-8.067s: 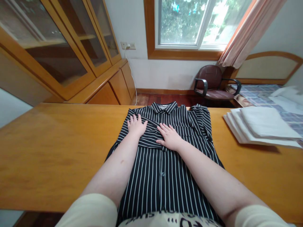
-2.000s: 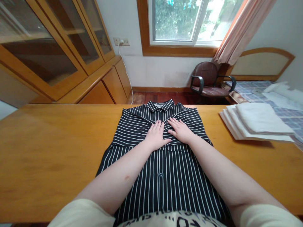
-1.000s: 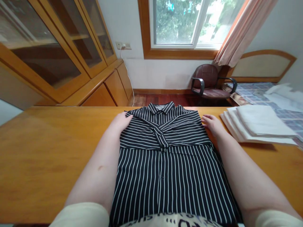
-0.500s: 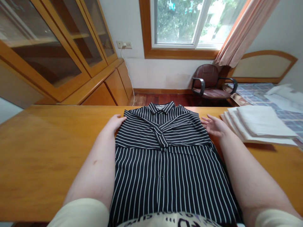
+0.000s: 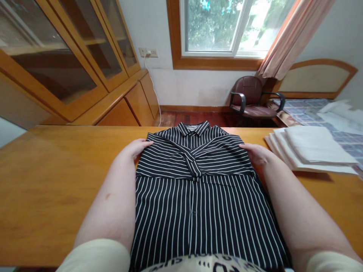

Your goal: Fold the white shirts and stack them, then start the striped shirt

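Observation:
A black shirt with white stripes [image 5: 195, 211] lies front up on the table, its collar at the far end. Both sleeves are folded inward and cross over the chest. At the upper left edge, my left hand [image 5: 138, 146] pinches the cloth, thumb on top and the other fingers mostly hidden beneath. Opposite it, my right hand [image 5: 257, 152] grips the upper right edge in the same way, its fingers partly out of sight under the fabric. The shirt's lower end reaches my body at the bottom of the view.
The wooden table [image 5: 62, 181] extends to both sides. A stack of folded white cloths or sheets [image 5: 314, 147] lies at its right. Beyond stand a brown armchair [image 5: 252, 98] and a bed [image 5: 309, 109]. A glass-door cabinet [image 5: 93, 68] lines the left wall.
My right hand has gone from open fingers beside the shirt to holding its right edge. My left thumb has moved onto the left edge. The upper corners spread slightly outward.

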Tool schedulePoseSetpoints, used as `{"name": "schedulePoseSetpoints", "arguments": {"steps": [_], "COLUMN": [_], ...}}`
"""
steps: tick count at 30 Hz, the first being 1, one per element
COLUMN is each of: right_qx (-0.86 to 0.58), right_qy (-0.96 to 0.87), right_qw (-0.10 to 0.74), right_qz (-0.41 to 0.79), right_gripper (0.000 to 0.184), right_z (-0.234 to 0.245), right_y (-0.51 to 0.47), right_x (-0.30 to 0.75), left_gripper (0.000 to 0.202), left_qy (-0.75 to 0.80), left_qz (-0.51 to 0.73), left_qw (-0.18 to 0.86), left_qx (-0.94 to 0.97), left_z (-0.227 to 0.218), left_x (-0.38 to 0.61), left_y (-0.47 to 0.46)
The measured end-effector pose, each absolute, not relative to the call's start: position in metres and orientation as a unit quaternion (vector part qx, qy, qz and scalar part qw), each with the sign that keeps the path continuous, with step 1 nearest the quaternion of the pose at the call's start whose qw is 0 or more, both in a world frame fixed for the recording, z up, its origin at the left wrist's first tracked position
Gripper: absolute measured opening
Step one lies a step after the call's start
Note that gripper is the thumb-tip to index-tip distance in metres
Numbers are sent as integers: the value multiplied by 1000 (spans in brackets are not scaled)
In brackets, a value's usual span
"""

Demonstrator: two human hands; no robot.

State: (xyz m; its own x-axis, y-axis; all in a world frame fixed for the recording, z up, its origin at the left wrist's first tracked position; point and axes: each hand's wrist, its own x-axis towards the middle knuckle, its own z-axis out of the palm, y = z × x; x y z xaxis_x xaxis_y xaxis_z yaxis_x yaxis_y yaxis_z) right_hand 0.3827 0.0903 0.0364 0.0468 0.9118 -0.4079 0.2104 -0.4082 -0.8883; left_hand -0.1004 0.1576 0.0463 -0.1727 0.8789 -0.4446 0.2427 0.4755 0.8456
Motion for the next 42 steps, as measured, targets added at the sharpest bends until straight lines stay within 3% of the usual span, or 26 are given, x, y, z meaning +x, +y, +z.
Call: {"name": "schedulePoseSetpoints", "arguments": {"steps": [6,12,23,28,32,37,42], "right_qx": [-626,-679,-649,-644,-616,-611,-637], "right_qy": [-314,-310,-399,-389,-407,-373,-314], "right_qw": [312,351,402,369,305,238,243], "right_qz": [642,566,507,545,602,657,661], "right_gripper": [18,10,7,22,43,30,32], "right_z": [37,39,73,85,86,73,59], "right_y": [90,93,77,50,22,-10,-20], "right_x": [372,365,374,390,402,398,386], "left_gripper": [47,27,49,54,42,39,42], "left_qy": [649,708,620,621,642,665,658], "left_qz": [231,233,312,323,280,206,212], "left_qw": [573,493,480,475,482,574,596], "left_qx": [444,448,537,534,527,431,408], "left_z": [53,56,85,90,89,72,59], "left_x": [-102,-92,-106,-119,-136,-139,-123], "left_y": [149,155,136,112,91,59,40]}}
